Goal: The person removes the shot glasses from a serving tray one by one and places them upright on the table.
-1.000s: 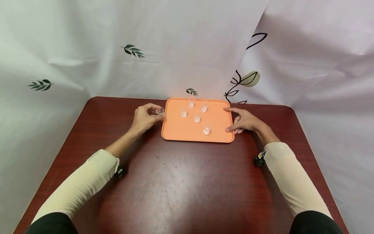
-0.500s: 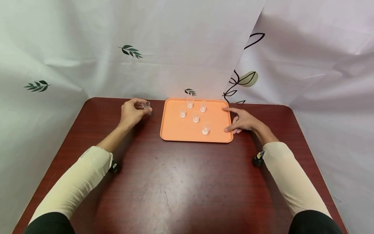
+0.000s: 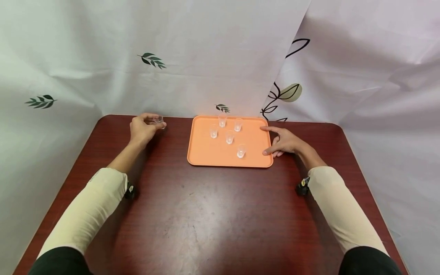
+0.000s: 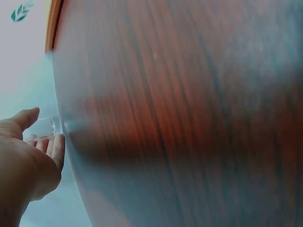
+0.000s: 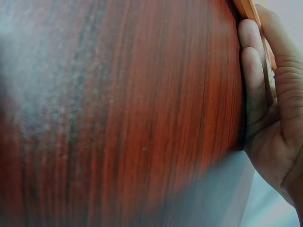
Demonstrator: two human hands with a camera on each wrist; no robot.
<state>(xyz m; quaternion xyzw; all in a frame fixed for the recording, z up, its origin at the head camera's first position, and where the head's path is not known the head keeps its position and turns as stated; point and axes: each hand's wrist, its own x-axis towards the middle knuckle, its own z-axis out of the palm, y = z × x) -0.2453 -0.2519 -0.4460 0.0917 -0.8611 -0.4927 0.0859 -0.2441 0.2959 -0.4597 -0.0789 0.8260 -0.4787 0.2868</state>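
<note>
My left hand holds a small clear plastic cup between thumb and fingers near the table's back left edge. In the left wrist view, the cup shows between thumb and fingers, close to the dark table surface. An orange tray lies at the table's back, to the right of that hand, with several like cups standing on it, one nearer the front. My right hand grips the tray's right edge. In the right wrist view, the thumb lies over the tray rim and the other fingers are below it.
The reddish-brown wooden table ends against a pale curtain with leaf prints, which hangs behind and on both sides. A stretch of bare tabletop lies between the left hand and the tray.
My left hand has carried the cup leftward, from beside the tray's left edge to the table's back left. The right hand keeps its place at the tray, and the cups on it stay put.
</note>
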